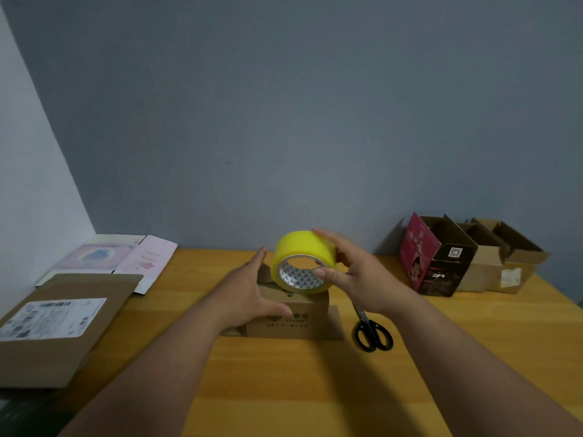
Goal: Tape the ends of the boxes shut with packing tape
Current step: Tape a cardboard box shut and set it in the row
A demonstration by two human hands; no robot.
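A small cardboard box (293, 313) sits in the middle of the wooden tabletop (284, 389), its end flaps spread out on both sides. The left hand (249, 291) rests against the box's left side, fingers straight and thumb lying along the front face. The right hand (356, 275) holds a yellow roll of packing tape (303, 260) on top of the box, thumb at the core and fingers over the back. Black scissors (370, 329) lie just right of the box. Flattened cartons (63, 323) lie far left; open boxes (473, 257) stand at the right against the wall.
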